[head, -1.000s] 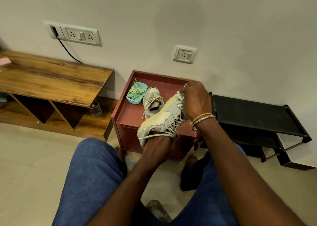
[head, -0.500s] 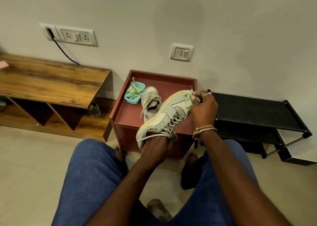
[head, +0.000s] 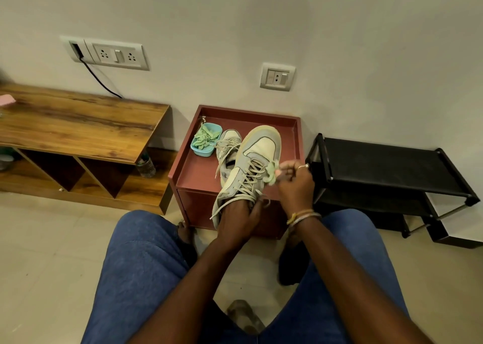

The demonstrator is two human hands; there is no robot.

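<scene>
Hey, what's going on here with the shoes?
A seated person is wiping down a sneaker. The left hand grips it from beneath at the heel end, with the toe pointing away from the person. The right hand pinches a small green cloth against its side near the laces. The other sneaker lies on the red cabinet, beside a blue tub that holds more green cloth pieces.

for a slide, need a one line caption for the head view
Left hand grips a pale sneaker; right hand pinches a green cloth against its side, over a red cabinet.
</scene>
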